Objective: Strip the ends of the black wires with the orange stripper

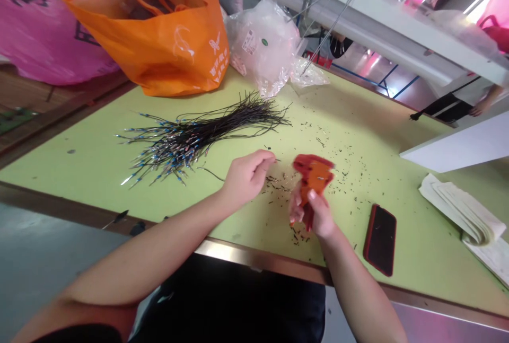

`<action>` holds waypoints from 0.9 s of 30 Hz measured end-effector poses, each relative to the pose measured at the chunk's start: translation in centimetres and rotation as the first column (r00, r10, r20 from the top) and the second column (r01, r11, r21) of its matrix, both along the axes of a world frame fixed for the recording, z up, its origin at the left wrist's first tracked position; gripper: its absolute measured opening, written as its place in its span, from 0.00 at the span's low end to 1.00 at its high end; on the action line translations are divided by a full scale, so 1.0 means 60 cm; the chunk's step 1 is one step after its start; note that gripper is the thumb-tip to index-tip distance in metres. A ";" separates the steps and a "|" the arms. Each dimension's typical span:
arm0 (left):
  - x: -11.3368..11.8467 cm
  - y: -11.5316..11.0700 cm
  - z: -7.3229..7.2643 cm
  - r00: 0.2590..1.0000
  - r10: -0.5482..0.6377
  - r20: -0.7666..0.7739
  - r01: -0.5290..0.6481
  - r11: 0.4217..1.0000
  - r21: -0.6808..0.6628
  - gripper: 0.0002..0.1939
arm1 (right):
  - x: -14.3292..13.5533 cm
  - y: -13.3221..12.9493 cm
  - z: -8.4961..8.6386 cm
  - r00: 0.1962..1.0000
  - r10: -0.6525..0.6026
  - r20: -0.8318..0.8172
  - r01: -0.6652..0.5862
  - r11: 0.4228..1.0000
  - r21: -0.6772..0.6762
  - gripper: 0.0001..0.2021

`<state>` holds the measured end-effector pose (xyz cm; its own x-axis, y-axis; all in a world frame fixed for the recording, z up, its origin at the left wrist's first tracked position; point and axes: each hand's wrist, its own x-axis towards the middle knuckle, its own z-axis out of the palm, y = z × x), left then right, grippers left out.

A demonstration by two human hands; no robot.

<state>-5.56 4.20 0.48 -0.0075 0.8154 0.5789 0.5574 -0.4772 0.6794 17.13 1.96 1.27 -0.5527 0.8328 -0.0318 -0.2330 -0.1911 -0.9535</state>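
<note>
My left hand is pinched on a thin black wire, whose short end pokes out past the fingertips toward the right. Wrapped round the handles of a red and orange hand tool is my right hand. A small gap separates the wire's end from the tool's head. Behind my left hand lies a bundle of black wires, many with blue and silver tips at its left end. Small dark scraps are scattered on the table around the tool.
An orange bag, a pink bag and clear plastic bags stand along the back of the green table. At the right are a phone, folded papers and a white panel. Part of a person shows beyond.
</note>
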 end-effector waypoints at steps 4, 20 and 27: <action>-0.043 0.030 -0.010 0.959 0.207 0.195 -0.212 0.977 0.000 0.14 | 0.045 0.027 0.028 0.827 -0.531 -0.184 0.554 0.824 0.116 0.19; 0.014 -0.005 -0.009 0.990 -0.007 -0.137 0.008 1.000 0.002 0.14 | 0.034 0.043 -0.011 0.934 -0.357 -0.009 0.357 0.934 -0.025 0.15; 0.020 -0.011 -0.003 0.965 0.032 -0.260 0.011 0.987 0.162 0.12 | 0.004 0.018 -0.019 0.997 -0.017 0.076 0.021 0.999 -0.044 0.19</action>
<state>-4.36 3.56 0.29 0.1531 0.7125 0.6848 0.7103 -0.5611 0.4250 17.38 3.02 0.11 -0.5313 0.8400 -0.1106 -0.1647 -0.2304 -0.9591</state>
